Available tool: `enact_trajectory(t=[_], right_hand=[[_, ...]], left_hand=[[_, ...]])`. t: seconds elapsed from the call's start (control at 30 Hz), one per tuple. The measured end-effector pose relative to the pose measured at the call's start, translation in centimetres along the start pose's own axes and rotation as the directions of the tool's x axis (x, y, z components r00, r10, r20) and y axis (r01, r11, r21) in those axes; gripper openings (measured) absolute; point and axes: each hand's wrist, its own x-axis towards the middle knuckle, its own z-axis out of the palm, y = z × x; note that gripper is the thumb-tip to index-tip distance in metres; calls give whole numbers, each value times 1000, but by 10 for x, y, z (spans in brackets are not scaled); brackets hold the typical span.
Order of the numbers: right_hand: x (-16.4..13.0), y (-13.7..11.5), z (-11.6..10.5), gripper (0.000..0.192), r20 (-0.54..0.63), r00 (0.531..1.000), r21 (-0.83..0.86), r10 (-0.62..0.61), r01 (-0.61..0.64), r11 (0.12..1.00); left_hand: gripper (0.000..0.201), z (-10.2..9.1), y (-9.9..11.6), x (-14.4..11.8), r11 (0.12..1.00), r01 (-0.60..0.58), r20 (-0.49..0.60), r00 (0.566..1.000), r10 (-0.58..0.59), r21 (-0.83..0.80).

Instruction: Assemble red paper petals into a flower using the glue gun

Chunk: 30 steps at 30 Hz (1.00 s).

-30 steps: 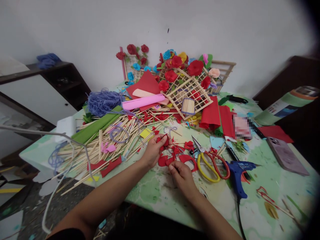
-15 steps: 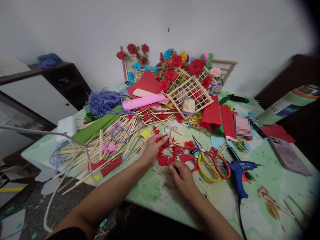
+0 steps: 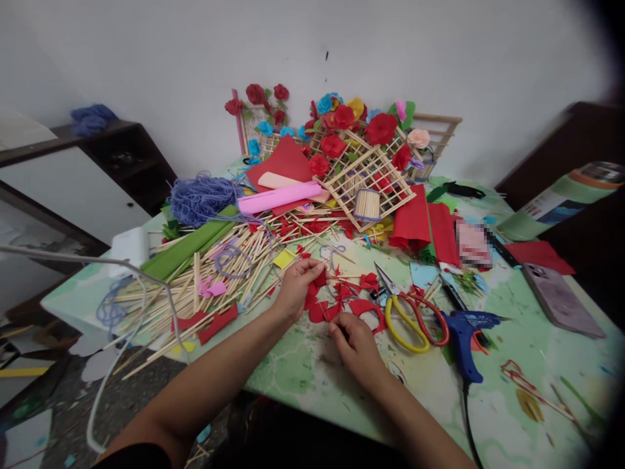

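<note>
My left hand (image 3: pixel 299 290) is closed in a pinch on a small piece of red crepe paper (image 3: pixel 319 279) above the table. Just to the right and nearer me, my right hand (image 3: pixel 359 340) is also pinched shut. A thin, thread-like line seems to run up from its fingertips toward the left hand, but what they hold is too small to make out. Cut red paper scraps (image 3: pixel 360 306) lie beneath and beyond both hands. Beside the right hand rest scissors (image 3: pixel 407 326) with one yellow and one red handle, their blades slightly apart.
A blue glue gun (image 3: pixel 466 342) lies right of the scissors, its cord trailing forward. Bamboo sticks (image 3: pixel 229 260) and purple yarn (image 3: pixel 202 198) spread left. Stick lattices (image 3: pixel 374 185) with paper flowers stand behind. A phone (image 3: pixel 561 299) and green bottle (image 3: pixel 561 202) are right.
The view has shifted very slightly. Both hands keep nearly the same place and grip; a thin line between them shows more plainly now.
</note>
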Motion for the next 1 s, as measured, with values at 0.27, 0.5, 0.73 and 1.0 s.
enact_trajectory(t=[0.27, 0.5, 0.73, 1.0], right_hand=[[0, 4, -1, 21, -202, 977, 21, 61, -58, 998], [0, 5, -2, 19, -116, 992, 60, 43, -36, 998], [11, -10, -33, 33, -353, 913, 546, 207, 21, 837], [21, -33, -47, 25, -280, 929, 681, 241, 16, 732]], left_hand=[[29, 4, -8, -4, 984, 147, 112, 984, -136, -99], [26, 5, -14, -11, 977, 203, 204, 961, -187, -61], [33, 9, -14, -19, 988, 130, 349, 925, -152, 88], [34, 7, -17, -21, 985, 81, 423, 895, -139, 153]])
